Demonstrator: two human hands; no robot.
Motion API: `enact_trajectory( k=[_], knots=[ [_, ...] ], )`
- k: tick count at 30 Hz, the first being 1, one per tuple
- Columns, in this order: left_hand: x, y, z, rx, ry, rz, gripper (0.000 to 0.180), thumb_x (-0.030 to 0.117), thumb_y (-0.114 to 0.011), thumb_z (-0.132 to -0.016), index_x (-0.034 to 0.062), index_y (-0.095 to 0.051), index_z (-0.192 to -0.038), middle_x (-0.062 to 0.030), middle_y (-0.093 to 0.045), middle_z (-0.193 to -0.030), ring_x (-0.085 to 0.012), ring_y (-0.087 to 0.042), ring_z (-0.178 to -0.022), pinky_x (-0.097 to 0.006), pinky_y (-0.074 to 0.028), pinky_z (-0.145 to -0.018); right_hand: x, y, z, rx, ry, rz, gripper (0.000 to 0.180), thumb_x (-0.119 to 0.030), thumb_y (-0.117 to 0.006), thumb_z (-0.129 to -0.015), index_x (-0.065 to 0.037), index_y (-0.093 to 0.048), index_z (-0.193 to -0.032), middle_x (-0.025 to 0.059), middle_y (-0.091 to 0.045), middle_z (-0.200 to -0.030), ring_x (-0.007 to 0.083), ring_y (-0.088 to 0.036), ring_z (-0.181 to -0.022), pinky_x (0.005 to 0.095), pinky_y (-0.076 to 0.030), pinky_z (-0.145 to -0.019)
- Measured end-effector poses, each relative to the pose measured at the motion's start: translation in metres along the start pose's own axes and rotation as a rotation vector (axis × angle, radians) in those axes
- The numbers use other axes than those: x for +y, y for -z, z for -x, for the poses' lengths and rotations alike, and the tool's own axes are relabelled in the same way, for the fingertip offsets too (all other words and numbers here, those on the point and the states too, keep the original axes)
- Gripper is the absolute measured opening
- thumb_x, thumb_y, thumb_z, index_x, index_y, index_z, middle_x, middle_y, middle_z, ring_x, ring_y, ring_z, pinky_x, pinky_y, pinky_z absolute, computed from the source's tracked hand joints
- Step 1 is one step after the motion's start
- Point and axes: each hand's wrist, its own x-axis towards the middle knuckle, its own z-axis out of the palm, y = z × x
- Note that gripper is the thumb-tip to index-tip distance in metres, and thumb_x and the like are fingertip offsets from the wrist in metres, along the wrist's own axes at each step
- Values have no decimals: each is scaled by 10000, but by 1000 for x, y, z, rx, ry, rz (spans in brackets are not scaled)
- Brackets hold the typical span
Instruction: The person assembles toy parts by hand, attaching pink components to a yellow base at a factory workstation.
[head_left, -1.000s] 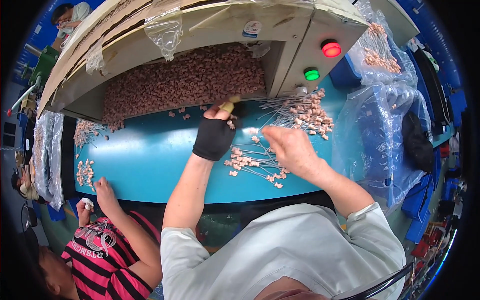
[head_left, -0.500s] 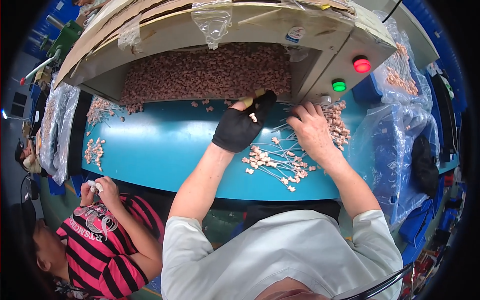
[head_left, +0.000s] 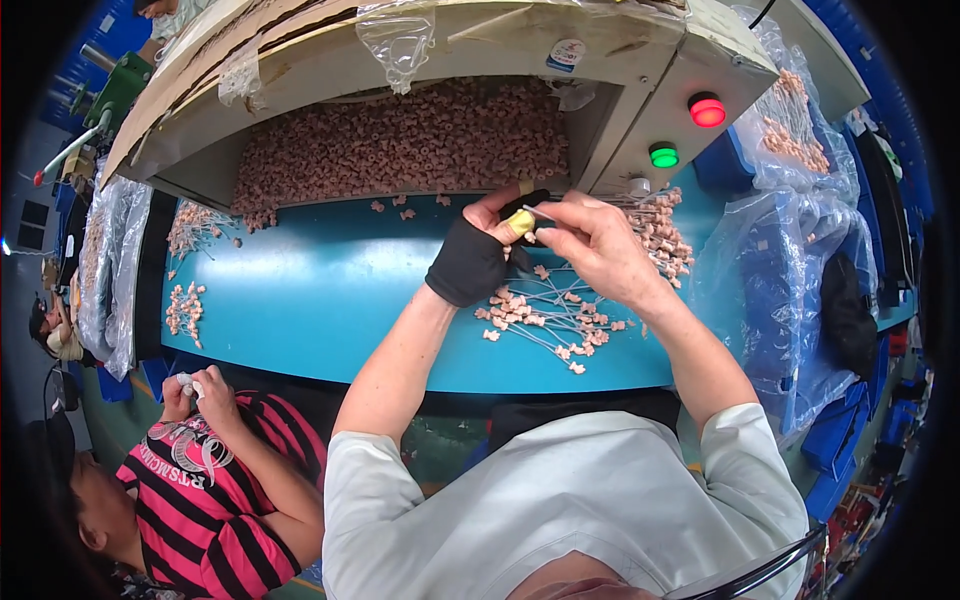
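Note:
In front of the machine opening, my two hands meet over the blue table. My left hand (head_left: 472, 258) wears a black fingerless glove with yellow wraps on its fingertips. Its fingers are closed around small pinkish pieces (head_left: 530, 238), only partly showing. My right hand (head_left: 608, 252), bare, pinches a thin grey stick (head_left: 540, 213), whose end is at the left fingertips. Below the hands lies a loose spread of grey sticks tipped with pinkish pieces (head_left: 530, 318). A denser heap of such tipped sticks (head_left: 660, 235) lies beside my right wrist.
Loose pinkish pieces (head_left: 400, 140) fill the opening of the machine (head_left: 640, 100), which carries red (head_left: 707, 110) and green (head_left: 663, 155) lights. Plastic-lined blue bins (head_left: 760, 300) stand at right. A co-worker in a striped shirt (head_left: 225, 490) sits at lower left, near a small cluster of tipped sticks (head_left: 185, 312).
My right hand has left the heap of sticks and come left to my left hand, now with a stick in its fingers. My left hand has turned and dropped slightly nearer.

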Motion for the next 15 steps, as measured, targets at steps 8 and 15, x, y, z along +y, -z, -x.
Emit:
enact_trajectory(
  k=[8,15],
  knots=[
    [6,-12,0,12,1,19,429,203,-559,-954,-26,-470,-1305,-72,-655,-1009,-95,-625,-811,-226,-517,-590,6,-6,1,-14,-183,-146,228,-147,-655,-786,29,-679,-928,92,-570,-690,163,-555,-616,325,-443,-592],
    [-5,-9,3,137,12,-18,225,196,-618,-921,19,-623,-1060,-39,-671,-885,-50,-593,-672,-187,-440,-538,9,-12,2,129,-273,-133,241,-173,-685,-826,50,-655,-915,5,-553,-688,59,-480,-638,251,-403,-567]
  ],
)
